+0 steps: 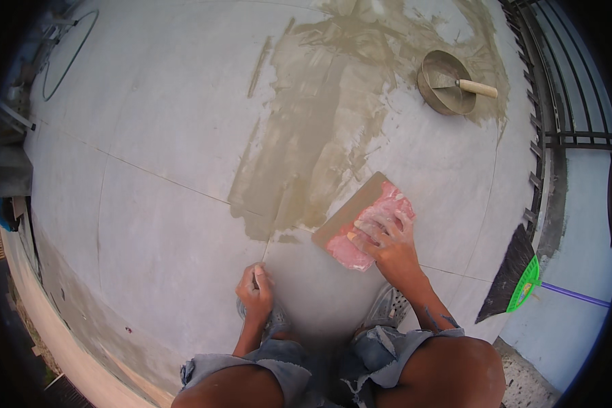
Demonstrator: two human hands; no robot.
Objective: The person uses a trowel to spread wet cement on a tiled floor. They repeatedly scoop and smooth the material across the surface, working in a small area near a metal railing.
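Observation:
My right hand [391, 248] grips a wide flat putty spreader [343, 211]. Its blade is grey-brown, and its pinkish-red back [350, 253] is smeared with white. The spreader is at the lower right end of a broad streak of wet grey-green filler [306, 129] on the pale floor panels. Above my left shoe, my left hand [256, 291] is closed in a fist; a dark spot shows between its fingers, and I cannot make out what it holds. Both hands are dusty with white residue.
A round pan [434, 93] of filler stands at the upper right, a wooden-handled trowel [476, 88] resting in it. A black-bristled broom [510, 279] with a green head lies at the right, near a dark metal railing [578, 139]. At the upper left is a thin hose [71, 58].

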